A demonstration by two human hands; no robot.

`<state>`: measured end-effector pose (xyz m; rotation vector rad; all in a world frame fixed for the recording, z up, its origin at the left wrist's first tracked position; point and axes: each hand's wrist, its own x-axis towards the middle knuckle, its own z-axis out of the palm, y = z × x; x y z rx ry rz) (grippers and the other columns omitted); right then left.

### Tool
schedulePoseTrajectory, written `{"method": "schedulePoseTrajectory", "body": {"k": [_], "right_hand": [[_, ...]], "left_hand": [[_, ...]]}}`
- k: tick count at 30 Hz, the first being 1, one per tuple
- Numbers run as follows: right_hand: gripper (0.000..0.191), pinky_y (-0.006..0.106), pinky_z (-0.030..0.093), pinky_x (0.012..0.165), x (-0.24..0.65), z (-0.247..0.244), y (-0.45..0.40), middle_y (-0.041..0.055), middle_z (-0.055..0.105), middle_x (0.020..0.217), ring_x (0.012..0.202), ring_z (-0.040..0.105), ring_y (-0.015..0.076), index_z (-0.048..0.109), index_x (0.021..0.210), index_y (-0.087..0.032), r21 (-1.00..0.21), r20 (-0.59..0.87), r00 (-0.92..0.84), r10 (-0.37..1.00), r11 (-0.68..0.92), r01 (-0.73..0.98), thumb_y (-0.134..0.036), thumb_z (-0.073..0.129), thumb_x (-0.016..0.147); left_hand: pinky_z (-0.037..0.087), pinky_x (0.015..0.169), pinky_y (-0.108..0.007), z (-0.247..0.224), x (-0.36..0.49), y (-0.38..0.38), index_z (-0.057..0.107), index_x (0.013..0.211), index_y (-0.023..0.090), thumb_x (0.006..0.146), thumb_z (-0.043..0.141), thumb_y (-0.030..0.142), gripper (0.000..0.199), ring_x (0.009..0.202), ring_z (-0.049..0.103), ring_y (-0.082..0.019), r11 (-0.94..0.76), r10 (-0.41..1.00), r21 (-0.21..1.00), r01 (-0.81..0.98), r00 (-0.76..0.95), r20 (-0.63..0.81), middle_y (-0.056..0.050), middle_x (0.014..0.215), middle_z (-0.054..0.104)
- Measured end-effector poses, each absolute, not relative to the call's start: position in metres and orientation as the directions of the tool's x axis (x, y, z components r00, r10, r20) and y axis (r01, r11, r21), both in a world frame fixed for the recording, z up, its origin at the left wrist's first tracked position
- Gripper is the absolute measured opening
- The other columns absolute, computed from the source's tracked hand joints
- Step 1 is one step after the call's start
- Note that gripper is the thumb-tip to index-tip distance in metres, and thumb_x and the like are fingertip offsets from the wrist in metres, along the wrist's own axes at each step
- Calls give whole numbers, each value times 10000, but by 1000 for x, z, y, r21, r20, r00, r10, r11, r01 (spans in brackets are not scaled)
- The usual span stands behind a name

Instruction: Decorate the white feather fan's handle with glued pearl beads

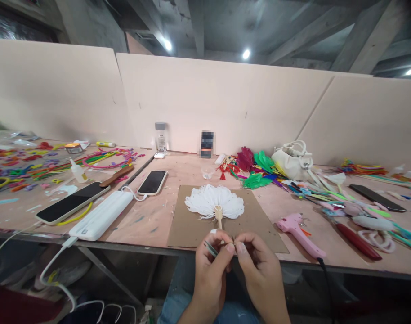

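My left hand (212,267) and my right hand (259,270) meet at the table's front edge, thumbs and forefingers pinched tip to tip. Whatever small thing sits between the fingertips is too tiny to make out. A thin metal tool that looks like tweezers (210,248) is tucked among the fingers of my left hand. Just beyond the hands, a white lacy fan (214,200) lies spread on a brown cardboard sheet (262,220). Its pale handle (219,219) points toward me, and its lower end is hidden by my fingers.
At right are a pink glue gun (298,231), a red-handled tool (359,240), coloured feathers (256,166) and a white bag (291,162). To the left lie a white power bank (102,215), a charging phone (153,182) and a larger phone (73,202). A bottle (161,138) stands behind.
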<state>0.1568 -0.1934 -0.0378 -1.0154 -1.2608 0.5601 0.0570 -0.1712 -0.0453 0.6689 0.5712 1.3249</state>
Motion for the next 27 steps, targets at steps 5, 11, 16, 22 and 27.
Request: {"method": "schedulePoseTrajectory", "body": {"k": [5,11,16,22,27], "right_hand": [[215,151,514,504,150,-29,-195,-16,624,652,543,608,136,652,791,-197,-862,506,297,810,482,155,-295,619,979],[221,218,510,561,183,-36,-184,25,717,809,659,653,179,757,846,-211,-851,490,331,807,361,380,-384,657,941],[357,385,511,735,234,-61,-164,92,772,921,816,688,297,809,884,-205,-764,434,375,819,115,634,-495,603,859],[340,487,504,831,252,-71,-149,102,784,940,910,700,354,792,889,-201,-698,437,316,842,96,710,-451,562,875],[393,526,500,922,257,-76,-148,132,782,1038,1001,694,366,818,1007,-178,-681,468,308,828,116,723,-461,574,883]], "left_hand": [[298,476,-155,-38,56,-172,670,791,164,617,983,373,415,497,341,-35,268,958,602,-752,277,-80,73,619,478],[249,455,-157,-26,40,-165,640,802,173,692,959,385,399,463,174,-35,201,963,624,-755,270,16,131,508,270],[170,434,-153,-21,28,-150,598,761,145,700,962,372,433,474,151,-12,189,971,665,-723,240,-14,115,586,361],[155,417,-146,-21,27,-136,637,764,111,701,956,418,447,458,179,14,236,954,670,-704,299,-21,83,652,479],[148,420,-143,-24,29,-136,668,738,99,675,967,441,458,445,207,23,255,948,696,-672,317,-42,64,641,526]]}}
